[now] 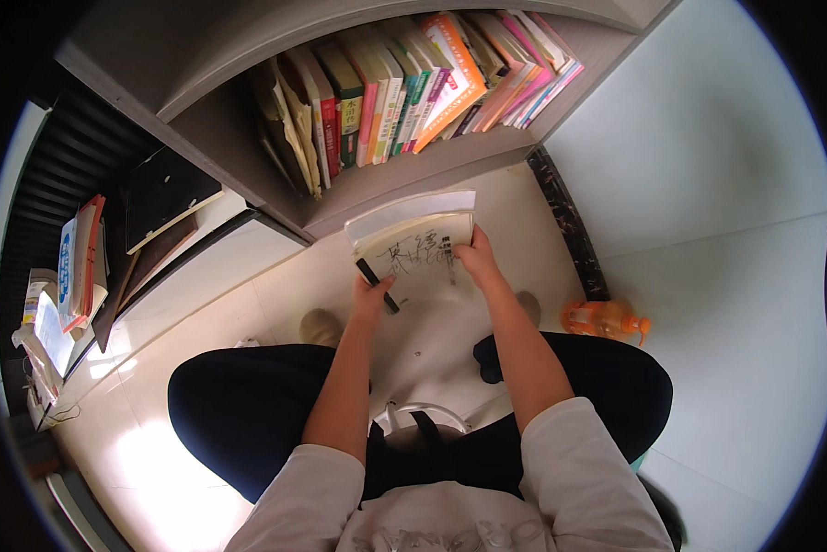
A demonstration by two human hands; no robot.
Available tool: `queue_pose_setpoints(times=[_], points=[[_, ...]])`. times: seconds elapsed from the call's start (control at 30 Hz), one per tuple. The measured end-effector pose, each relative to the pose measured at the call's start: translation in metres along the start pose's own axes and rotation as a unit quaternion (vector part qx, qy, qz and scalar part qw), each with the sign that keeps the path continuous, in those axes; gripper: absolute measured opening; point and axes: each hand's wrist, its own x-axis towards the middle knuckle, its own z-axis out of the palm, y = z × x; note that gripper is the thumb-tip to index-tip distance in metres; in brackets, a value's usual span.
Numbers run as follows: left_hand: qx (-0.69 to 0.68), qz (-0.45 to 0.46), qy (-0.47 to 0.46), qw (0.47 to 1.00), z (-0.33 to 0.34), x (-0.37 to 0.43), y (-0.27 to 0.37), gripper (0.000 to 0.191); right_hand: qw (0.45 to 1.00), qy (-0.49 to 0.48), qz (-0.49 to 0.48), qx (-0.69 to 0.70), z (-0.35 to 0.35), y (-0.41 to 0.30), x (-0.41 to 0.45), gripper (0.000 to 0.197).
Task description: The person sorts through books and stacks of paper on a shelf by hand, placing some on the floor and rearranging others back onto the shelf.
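Observation:
Between my hands, above the floor and in front of the bookcase, I hold a white paperback book (413, 252) with handwriting-like marks and print on its cover. My left hand (373, 293) grips its lower left edge, and a black marker pen (377, 285) lies slantwise under the thumb. My right hand (477, 258) clasps the right edge, thumb on the cover. Another pale cover or book shows behind its top edge. Beyond it, a row of books (386, 96) leans on the shelf, among them one with an orange border (465, 76).
A grey wooden bookcase (420, 171) stands ahead. An orange pump bottle (603, 320) is on the floor at the right, by the pale wall (717, 276). Books and a black folder (168, 196) lie on a low surface at the left. My knees flank my arms.

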Motion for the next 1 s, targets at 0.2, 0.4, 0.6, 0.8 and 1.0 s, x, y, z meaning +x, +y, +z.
queue_pose_setpoints(times=[0.2, 0.4, 0.6, 0.8, 1.0], points=[[0.000, 0.041, -0.020, 0.999, 0.003, 0.008, 0.020, 0.029, 0.999, -0.012, -0.009, 0.039, -0.011, -0.016, -0.019, 0.034], [0.036, 0.044, -0.021, 0.998, 0.003, 0.004, 0.017, 0.032, 0.999, 0.007, -0.040, 0.031, -0.016, 0.009, -0.030, 0.042], [0.087, 0.018, 0.009, 0.996, 0.012, 0.006, 0.019, 0.040, 0.993, 0.004, -0.092, -0.073, -0.015, 0.025, -0.017, 0.041], [0.114, 0.076, 0.114, 0.984, 0.010, 0.000, 0.035, 0.036, 0.990, 0.070, -0.093, -0.079, 0.017, 0.006, -0.026, 0.034], [0.081, 0.097, 0.196, 0.973, 0.009, -0.014, 0.100, 0.035, 0.978, 0.074, -0.171, -0.098, 0.043, -0.054, -0.020, 0.033]])
